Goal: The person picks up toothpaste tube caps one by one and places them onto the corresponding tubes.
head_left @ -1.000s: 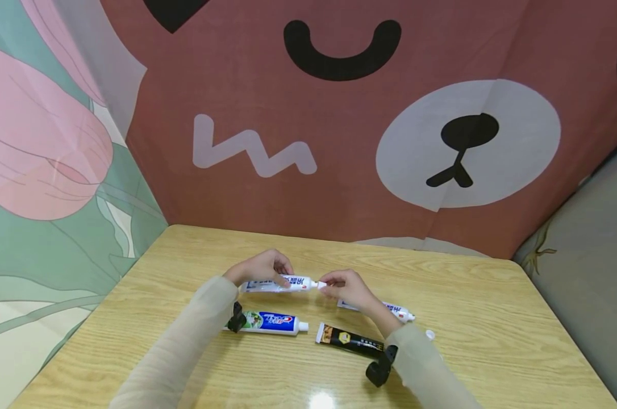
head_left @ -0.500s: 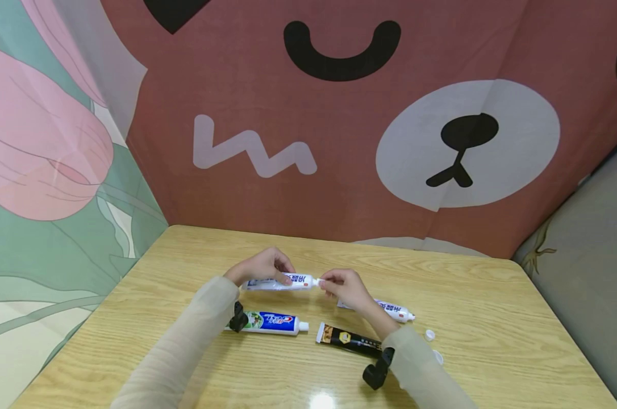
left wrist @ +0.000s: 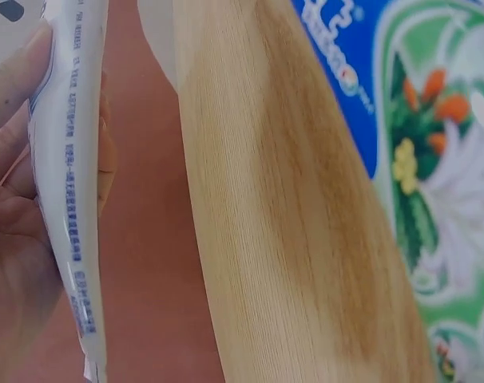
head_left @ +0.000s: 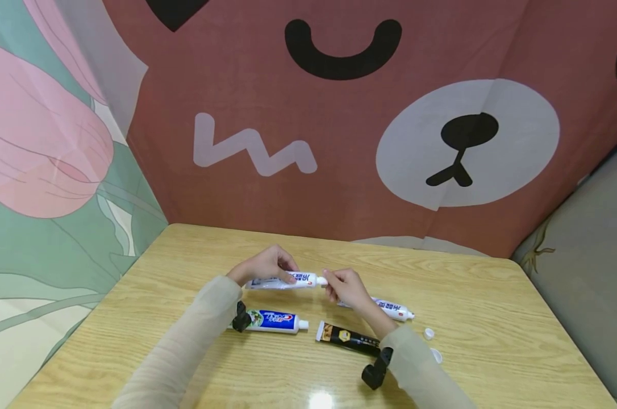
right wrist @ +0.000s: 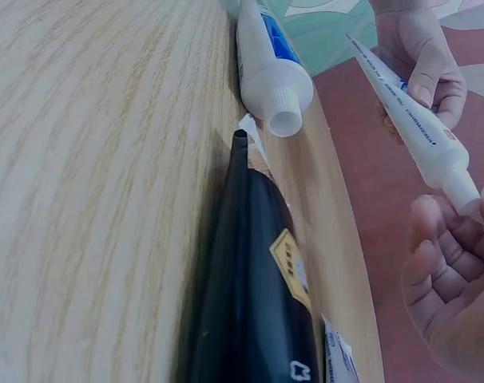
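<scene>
My left hand [head_left: 270, 264] grips a white toothpaste tube [head_left: 304, 280] with dark blue lettering, thumb on one face and fingers behind. The tube is held above the table, its cap end pointing right. A white ribbed cap [right wrist: 463, 194] sits on that end. Thumb and fingers of my right hand [head_left: 348, 288] pinch the cap's outer end. Below the right forearm lie a second white toothpaste tube [head_left: 392, 308], with a bare nozzle, and a black tube [head_left: 351, 339]. Near my left wrist lies a blue and green toothpaste tube [head_left: 272, 321] with its white cap on.
Two loose white caps, a small one [head_left: 428, 333] and a wider one [head_left: 436, 356], lie right of the tubes. The wooden table [head_left: 513, 341] meets a hanging cloth [head_left: 247, 199] with a bear print at its far edge.
The cap, at first at the nozzle's tip with a gap showing, now sits against the tube's shoulder. The held tube has shifted slightly right and up, and my right fingers have moved to the cap's end.
</scene>
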Demonstrator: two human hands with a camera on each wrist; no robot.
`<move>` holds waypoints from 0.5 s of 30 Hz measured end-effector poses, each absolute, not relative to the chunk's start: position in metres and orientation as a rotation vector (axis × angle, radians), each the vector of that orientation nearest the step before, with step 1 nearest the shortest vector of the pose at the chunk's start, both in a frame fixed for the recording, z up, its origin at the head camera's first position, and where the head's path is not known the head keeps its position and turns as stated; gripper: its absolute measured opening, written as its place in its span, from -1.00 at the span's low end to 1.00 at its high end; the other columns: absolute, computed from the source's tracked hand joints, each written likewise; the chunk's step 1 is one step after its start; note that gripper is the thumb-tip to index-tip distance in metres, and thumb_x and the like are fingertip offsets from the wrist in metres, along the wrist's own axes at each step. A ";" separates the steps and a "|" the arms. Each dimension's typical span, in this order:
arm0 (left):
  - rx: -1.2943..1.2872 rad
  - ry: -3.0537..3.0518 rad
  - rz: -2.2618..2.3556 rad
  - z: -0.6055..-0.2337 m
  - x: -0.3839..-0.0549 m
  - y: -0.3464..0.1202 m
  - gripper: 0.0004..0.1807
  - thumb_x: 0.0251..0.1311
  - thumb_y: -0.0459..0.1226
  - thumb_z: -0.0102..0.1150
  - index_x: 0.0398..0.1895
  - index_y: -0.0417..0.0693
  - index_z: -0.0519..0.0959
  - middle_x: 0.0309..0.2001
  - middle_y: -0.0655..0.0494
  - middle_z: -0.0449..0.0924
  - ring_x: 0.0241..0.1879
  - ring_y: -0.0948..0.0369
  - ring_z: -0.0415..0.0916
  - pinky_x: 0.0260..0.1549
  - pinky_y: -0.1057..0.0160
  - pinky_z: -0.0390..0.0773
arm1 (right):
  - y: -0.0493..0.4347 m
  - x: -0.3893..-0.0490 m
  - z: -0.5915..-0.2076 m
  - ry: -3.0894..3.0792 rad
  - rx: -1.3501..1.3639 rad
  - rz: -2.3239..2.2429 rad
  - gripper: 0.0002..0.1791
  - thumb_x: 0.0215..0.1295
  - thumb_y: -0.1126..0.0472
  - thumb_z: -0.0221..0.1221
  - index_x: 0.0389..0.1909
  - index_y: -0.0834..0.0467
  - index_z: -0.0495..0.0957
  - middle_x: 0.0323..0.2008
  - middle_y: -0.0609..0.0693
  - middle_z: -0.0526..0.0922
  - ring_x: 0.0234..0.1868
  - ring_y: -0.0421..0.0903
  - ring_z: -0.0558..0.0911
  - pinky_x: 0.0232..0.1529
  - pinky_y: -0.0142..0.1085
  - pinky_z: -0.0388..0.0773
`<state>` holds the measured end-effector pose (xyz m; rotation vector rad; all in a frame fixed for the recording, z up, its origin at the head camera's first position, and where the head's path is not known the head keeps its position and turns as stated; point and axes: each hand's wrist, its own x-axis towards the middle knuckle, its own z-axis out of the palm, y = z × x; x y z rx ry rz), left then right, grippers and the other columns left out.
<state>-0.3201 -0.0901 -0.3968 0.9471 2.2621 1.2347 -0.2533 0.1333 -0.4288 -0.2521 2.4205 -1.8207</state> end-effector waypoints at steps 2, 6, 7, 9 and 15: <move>0.951 2.268 1.235 -0.396 -0.320 -0.090 -0.87 -0.06 -0.42 0.32 -0.37 -0.24 0.65 -0.39 0.03 0.64 -0.39 0.20 0.55 -0.31 0.26 0.53 | 0.135 -0.253 -0.428 2.405 -0.267 -1.836 -0.52 0.37 0.08 -0.04 -0.37 0.48 0.53 -0.61 0.23 0.56 -0.71 -0.15 0.48 -0.67 -0.29 0.44; 0.933 2.296 1.217 -0.395 -0.320 -0.092 -0.87 -0.05 -0.40 0.31 -0.36 -0.22 0.66 -0.37 0.04 0.64 -0.37 0.20 0.55 -0.28 0.26 0.51 | 0.140 -0.252 -0.424 2.373 -0.365 -1.840 -0.67 0.32 0.18 0.05 -0.12 0.40 0.50 -0.43 0.32 0.61 -0.56 -0.02 0.59 -0.48 -0.06 0.53; 0.924 2.303 1.211 -0.395 -0.320 -0.093 -0.87 -0.04 -0.40 0.32 -0.36 -0.21 0.66 -0.37 0.05 0.64 -0.36 0.20 0.55 -0.28 0.26 0.51 | 0.141 -0.252 -0.422 2.363 -0.394 -1.841 -0.70 0.29 0.23 0.08 -0.09 0.39 0.49 -0.40 0.33 0.61 -0.53 0.02 0.60 -0.45 0.00 0.53; 0.913 2.304 1.209 -0.395 -0.320 -0.094 -0.86 -0.04 -0.39 0.32 -0.35 -0.20 0.66 -0.37 0.06 0.64 -0.36 0.20 0.54 -0.27 0.26 0.50 | 0.142 -0.250 -0.418 2.345 -0.441 -1.842 -0.74 0.25 0.31 0.11 -0.10 0.40 0.48 -0.38 0.35 0.61 -0.49 0.11 0.60 -0.44 0.03 0.52; 0.920 2.284 1.236 -0.393 -0.319 -0.094 -0.86 -0.06 -0.40 0.32 -0.36 -0.23 0.66 -0.39 0.04 0.64 -0.39 0.19 0.54 -0.31 0.25 0.52 | 0.135 -0.238 -0.397 2.373 -0.447 -1.836 -0.82 0.27 0.40 0.04 -0.29 0.49 0.51 -0.57 0.36 0.56 -0.67 -0.06 0.52 -0.64 -0.32 0.47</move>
